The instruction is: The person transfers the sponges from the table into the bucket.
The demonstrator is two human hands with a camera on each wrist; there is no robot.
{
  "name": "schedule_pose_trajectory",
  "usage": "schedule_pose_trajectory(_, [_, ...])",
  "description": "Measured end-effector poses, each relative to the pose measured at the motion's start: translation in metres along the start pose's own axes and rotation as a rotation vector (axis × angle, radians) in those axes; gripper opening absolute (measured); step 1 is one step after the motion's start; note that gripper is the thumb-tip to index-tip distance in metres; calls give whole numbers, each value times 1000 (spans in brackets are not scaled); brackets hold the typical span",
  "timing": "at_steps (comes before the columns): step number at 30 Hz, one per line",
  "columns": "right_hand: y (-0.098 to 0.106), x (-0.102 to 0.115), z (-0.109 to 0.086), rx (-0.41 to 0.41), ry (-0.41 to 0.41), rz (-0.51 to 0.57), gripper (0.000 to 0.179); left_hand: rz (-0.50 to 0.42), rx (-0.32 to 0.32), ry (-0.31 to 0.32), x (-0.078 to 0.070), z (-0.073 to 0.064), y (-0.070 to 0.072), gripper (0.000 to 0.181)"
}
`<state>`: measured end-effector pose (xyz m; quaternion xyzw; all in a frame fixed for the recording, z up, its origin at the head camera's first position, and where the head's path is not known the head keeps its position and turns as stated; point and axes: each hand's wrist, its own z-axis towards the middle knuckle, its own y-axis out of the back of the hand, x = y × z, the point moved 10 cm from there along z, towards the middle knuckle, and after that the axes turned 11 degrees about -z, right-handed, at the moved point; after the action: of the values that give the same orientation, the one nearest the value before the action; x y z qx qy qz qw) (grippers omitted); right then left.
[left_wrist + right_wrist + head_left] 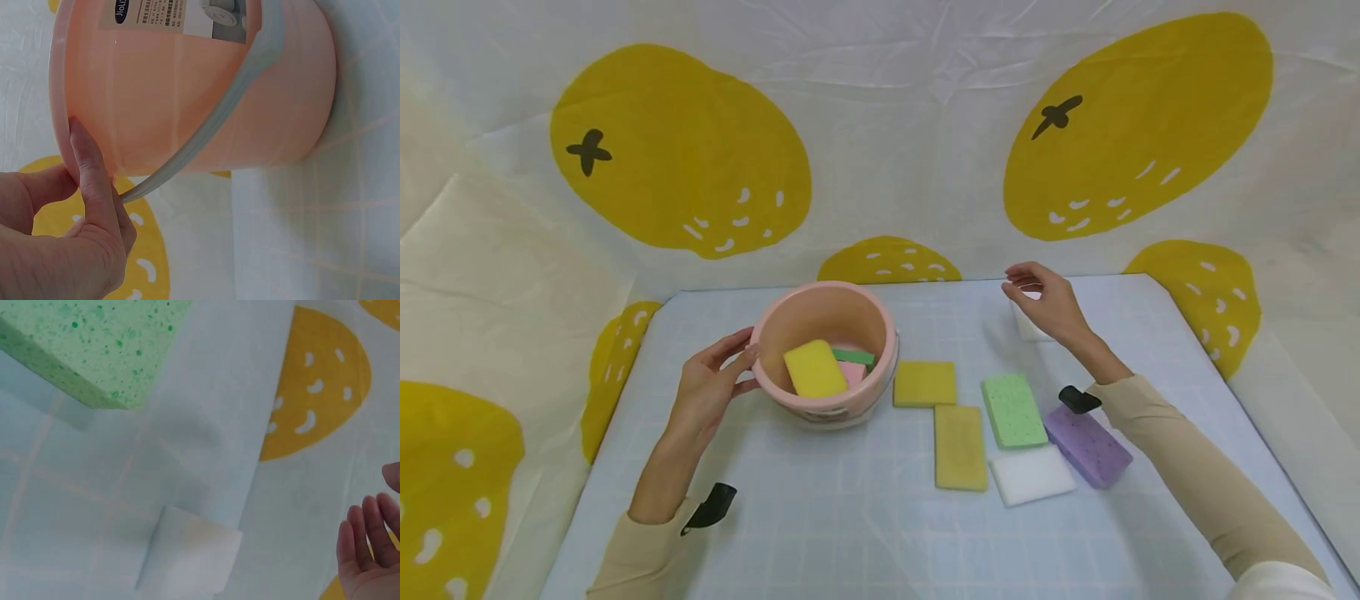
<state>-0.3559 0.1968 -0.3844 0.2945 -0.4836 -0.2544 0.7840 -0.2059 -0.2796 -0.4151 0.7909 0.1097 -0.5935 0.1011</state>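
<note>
Head view: the left hand (703, 392) is pinching the rim of a glossy, smooth pink bucket (805, 321), which is standing left of the frame's centre, its pale handle (209, 128) hanging low. Inside, a yellow sponge (815, 368) is partly covering a pink sponge (853, 372) beside a green strip (855, 357). At upper right, the right hand (1048, 304) is hovering near a white sponge (1028, 327), holding nothing, fingers loosely bent. In the left wrist view, the bucket's label (169, 19) is showing "Jia" in a dark oval, cut off by the frame; its finer print is looking too small to read.
</note>
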Motion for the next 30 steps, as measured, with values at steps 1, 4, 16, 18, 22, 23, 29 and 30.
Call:
schedule_pose_trajectory(1, [0,-3,0,-2,-5,-7,29,1,-2,0,0,0,0,54])
schedule_pose_trajectory(4, [0,-11,-1,-7,-17,-28,31,1,-6,4,0,1,1,54])
schedule_pose_trajectory(16, [4,-46,-6,7,-100,-62,34,-16,26,-10,-2,-1,-1,55])
schedule_pose_trajectory(18, [3,-53,-7,40,-133,-79,38,-20,29,-10,-2,-1,-1,55])
schedule_pose_trajectory(22, [0,-66,-12,104,-207,-106,44,-40,40,-15,-2,-1,-1,54])
schedule_pose_trajectory(23, [0,-69,-13,117,-226,-114,46,-45,42,-17,-3,-1,-1,53])
schedule_pose_trajectory(29, [-4,-87,-20,168,-303,-166,51,-50,40,-13,-3,-1,-2,52])
schedule_pose_trajectory(30, [-5,-91,-21,180,-315,-175,52,-49,37,-11,-3,-1,-2,52])
